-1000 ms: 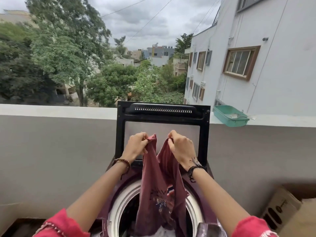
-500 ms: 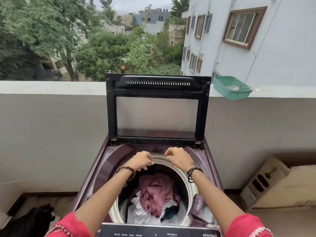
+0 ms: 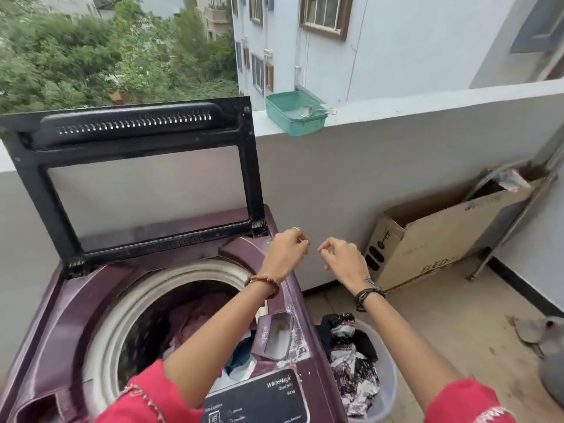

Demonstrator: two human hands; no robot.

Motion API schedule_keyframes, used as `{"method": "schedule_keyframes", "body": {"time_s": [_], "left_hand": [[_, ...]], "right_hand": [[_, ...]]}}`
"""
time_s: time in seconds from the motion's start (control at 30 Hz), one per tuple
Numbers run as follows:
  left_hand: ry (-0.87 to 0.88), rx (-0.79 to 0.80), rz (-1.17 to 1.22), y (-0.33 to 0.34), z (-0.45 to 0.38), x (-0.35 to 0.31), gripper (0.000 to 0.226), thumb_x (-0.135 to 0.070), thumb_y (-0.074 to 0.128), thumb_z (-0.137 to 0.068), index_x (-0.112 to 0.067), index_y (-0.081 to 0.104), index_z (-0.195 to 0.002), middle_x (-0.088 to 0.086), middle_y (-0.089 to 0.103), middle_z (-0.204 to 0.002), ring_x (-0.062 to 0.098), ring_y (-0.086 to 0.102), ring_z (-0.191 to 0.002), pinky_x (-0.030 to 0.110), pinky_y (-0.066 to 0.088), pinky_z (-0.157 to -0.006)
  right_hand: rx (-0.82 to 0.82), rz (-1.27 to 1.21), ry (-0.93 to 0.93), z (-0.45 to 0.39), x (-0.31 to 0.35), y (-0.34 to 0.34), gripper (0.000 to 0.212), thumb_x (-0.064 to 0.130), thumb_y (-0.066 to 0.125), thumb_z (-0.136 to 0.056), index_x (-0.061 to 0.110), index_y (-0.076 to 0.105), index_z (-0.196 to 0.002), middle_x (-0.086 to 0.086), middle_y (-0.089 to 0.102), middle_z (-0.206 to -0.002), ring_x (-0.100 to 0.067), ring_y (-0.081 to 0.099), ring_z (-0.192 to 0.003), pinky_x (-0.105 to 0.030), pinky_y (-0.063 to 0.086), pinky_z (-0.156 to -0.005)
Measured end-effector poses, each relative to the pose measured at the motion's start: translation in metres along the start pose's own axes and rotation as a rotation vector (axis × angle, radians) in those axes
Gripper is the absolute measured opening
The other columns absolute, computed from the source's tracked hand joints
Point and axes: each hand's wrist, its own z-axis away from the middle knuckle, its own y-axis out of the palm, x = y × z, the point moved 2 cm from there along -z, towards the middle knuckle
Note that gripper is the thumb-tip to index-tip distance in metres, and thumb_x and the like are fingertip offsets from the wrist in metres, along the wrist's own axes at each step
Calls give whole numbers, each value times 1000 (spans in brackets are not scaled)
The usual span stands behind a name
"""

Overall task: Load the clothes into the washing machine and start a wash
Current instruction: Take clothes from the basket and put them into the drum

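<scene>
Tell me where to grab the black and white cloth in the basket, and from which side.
Take the cloth at its top bunch, which heaps above the basket rim, coming from straight above. The basket's wall blocks it from the sides, and the washer stands close on its left. Both the left hand and the right hand hold nothing.

- Left hand (image 3: 285, 250) — silver ring (image 3: 295, 229) on one finger.
- Left wrist — bracelet of small brown round beads (image 3: 262, 280), a single strand.
- Right hand (image 3: 345, 259) — bare of rings as far as visible; a small dark marking just above the wrist, too blurred to read.
- Right wrist — black cord bands (image 3: 367, 296), several strands bunched, with loose pale threads.
- Both forearms bare below the elbow.
- Left sleeve (image 3: 146, 401) — bright pink-red cloth with pale stitched trim along the edge.
- Right sleeve (image 3: 470, 403) — same pink-red cloth, white patterned trim at the hem.
</scene>
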Motion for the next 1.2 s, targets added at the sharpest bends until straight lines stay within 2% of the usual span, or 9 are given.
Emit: {"method": "schedule_keyframes", "body": {"time_s": [0.1,0.2,0.37,0.47,0.63,0.77,0.9,1.03,1.2], "left_hand": [[-14,89,-56,66,-13,-36,21,-12,45,-85,-8,64,-94,13,68,-101,32,61,-99,36,51,-84],[-69,183,-139,132,-25,-58,26,-10,44,-87,-5,63,-105,18,63,-115,36,57,-109,38,47,-89],[-280,213,-213,218,-40,-49,29,-11,43,-91,-3,61,-113,20,59,-122,38,54,-114,40,46,-94],[-446,185,-187,253,-45,-26,31,-10,42,-90,-3,61,-112,20,60,-122,37,56,-114,40,47,-95],[-614,166,-127,306,-53,24,28,-10,42,-88,-4,66,-103,19,65,-112,36,60,-107,38,49,-93],[-626,198,-204,358,-53,73,24,-9,43,-89,-3,67,-91,16,69,-98,32,63,-95,38,53,-82],[-615,240,-284,416,-48,135,22,-11,43,-90,-6,65,-89,11,70,-92,27,64,-88,36,54,-75],[-626,262,-350,457,-32,183,24,-15,39,-93,-4,57,-82,15,69,-88,31,63,-83,34,47,-67],[-623,278,-368,497,-27,229,21,-15,42,-93,-4,58,-84,13,69,-87,31,63,-84,33,43,-62]], "right_hand": [[29,8,84,3,-62,-22,16,27,48,-90,29,65,-91,5,68,-62,-14,65,-74,-28,48,-68],[83,8,168,7,-118,-37,16,25,49,-89,30,64,-88,7,67,-62,-15,64,-77,-28,47,-68],[196,-5,258,1,-193,-33,18,23,49,-90,26,66,-92,2,74,-79,-19,65,-89,-27,47,-72],[247,-56,300,-10,-230,-17,18,22,49,-91,24,67,-92,-4,74,-91,-27,67,-91,-33,52,-81],[327,-138,383,-25,-292,32,20,19,49,-93,18,69,-92,-9,74,-89,-30,68,-86,-35,54,-74],[402,-146,430,-24,-348,88,24,17,47,-94,10,69,-88,-10,73,-84,-31,68,-80,-37,53,-72],[464,-97,476,-20,-405,149,21,22,46,-95,18,66,-90,-6,73,-79,-25,68,-76,-34,53,-66],[510,-42,529,-14,-449,192,18,21,46,-93,20,64,-92,-3,73,-81,-23,67,-79,-30,51,-67],[549,-32,565,-11,-486,244,20,15,47,-89,23,64,-86,0,71,-81,-22,65,-79,-26,44,-63]]}}
